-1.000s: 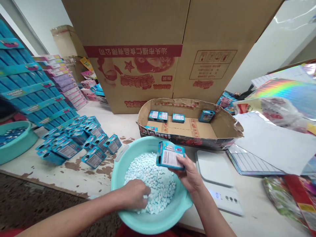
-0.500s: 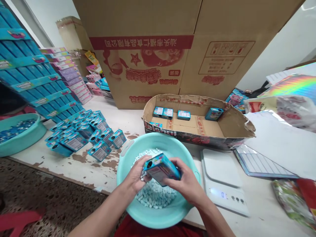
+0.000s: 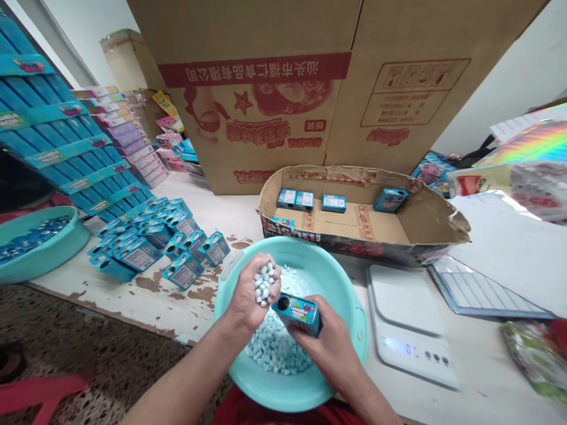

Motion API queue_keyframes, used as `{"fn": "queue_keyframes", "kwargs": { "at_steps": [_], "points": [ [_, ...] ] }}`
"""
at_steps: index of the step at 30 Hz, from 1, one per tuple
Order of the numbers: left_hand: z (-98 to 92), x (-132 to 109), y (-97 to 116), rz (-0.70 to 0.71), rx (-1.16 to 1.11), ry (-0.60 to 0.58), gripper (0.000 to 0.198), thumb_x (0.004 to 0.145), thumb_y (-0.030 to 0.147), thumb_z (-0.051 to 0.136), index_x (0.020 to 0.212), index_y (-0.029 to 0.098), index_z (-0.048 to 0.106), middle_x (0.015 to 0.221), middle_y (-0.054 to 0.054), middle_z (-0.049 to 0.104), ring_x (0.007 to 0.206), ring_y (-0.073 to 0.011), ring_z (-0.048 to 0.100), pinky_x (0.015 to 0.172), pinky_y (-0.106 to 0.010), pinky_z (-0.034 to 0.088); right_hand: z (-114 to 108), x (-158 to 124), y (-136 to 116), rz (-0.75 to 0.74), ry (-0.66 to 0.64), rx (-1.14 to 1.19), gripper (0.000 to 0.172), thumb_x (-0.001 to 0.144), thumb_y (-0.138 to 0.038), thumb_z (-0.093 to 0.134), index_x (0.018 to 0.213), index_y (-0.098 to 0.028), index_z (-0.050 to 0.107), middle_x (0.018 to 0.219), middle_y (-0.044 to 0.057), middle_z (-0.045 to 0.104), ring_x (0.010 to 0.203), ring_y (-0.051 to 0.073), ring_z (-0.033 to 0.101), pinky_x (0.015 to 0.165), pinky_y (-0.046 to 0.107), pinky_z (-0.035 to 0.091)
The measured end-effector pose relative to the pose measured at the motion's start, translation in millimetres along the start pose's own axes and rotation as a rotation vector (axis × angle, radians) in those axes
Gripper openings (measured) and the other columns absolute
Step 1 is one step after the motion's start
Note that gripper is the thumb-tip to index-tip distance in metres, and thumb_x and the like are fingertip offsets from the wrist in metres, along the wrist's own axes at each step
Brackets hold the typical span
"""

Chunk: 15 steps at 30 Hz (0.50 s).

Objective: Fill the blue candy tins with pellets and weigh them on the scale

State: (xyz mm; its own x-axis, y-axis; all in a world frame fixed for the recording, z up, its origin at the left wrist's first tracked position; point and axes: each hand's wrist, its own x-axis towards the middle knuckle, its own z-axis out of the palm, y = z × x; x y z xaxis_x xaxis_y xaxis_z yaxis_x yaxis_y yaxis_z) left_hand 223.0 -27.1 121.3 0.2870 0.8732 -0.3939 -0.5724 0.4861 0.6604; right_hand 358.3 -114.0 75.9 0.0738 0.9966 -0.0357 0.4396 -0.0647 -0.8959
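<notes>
The left hand (image 3: 248,295) is cupped, its fingers half curled around pale candies (image 3: 264,284), probably light, hard and easily spilled. On its right, over the basin (image 3: 290,398), the right hand (image 3: 330,330) has its fingers closed around a blue box (image 3: 297,310), probably thin card, best held by its sides.

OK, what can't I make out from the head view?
Head view: fill inside the small blue cardboard box in the right hand; its opening is dark.
Same view: count of small pale-blue pellets in the left hand; the curled hand hides some.
Same view: rest of the far-left turquoise plastic tub; the picture's edge cuts it off.
</notes>
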Motion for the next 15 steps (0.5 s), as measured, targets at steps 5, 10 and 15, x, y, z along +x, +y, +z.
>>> {"fn": "queue_keyframes", "kwargs": {
  "at_steps": [5, 10, 15],
  "points": [
    [5.4, -0.2, -13.8, 0.115, 0.109, 0.042, 0.023, 0.072, 0.031, 0.064, 0.065, 0.018, 0.047, 0.06, 0.003, 0.055, 0.05, -0.0105, 0.058, 0.045, -0.019, 0.044, 4.5, 2.3, 3.6, -0.002, -0.024, -0.046, 0.02, 0.071, -0.022, 0.069, 0.086, -0.019, 0.057, 0.087, 0.002, 0.06, 0.082, 0.021, 0.056, 0.071, 0.029, 0.042],
    [4.5, -2.2, -18.7, 0.22, 0.201, 0.041, 0.02, 0.075, 0.03, 0.063, 0.065, 0.016, 0.052, 0.062, 0.002, 0.059, 0.057, -0.0123, 0.061, 0.052, -0.021, 0.047, 3.3, 3.3, 3.1, -0.009, -0.019, -0.007, 0.02, 0.071, -0.021, 0.069, 0.088, -0.019, 0.059, 0.089, 0.002, 0.06, 0.084, 0.021, 0.056, 0.075, 0.03, 0.042],
    [2.7, -2.4, -21.2, 0.223, 0.219, 0.049, 0.019, 0.075, 0.032, 0.064, 0.069, 0.018, 0.052, 0.063, 0.003, 0.059, 0.057, -0.0125, 0.062, 0.051, -0.021, 0.046, 2.0, 2.3, 0.0, -0.009, -0.002, 0.034, 0.019, 0.071, -0.019, 0.063, 0.089, -0.02, 0.058, 0.086, 0.001, 0.061, 0.079, 0.019, 0.058, 0.071, 0.028, 0.043]
  ]
}}
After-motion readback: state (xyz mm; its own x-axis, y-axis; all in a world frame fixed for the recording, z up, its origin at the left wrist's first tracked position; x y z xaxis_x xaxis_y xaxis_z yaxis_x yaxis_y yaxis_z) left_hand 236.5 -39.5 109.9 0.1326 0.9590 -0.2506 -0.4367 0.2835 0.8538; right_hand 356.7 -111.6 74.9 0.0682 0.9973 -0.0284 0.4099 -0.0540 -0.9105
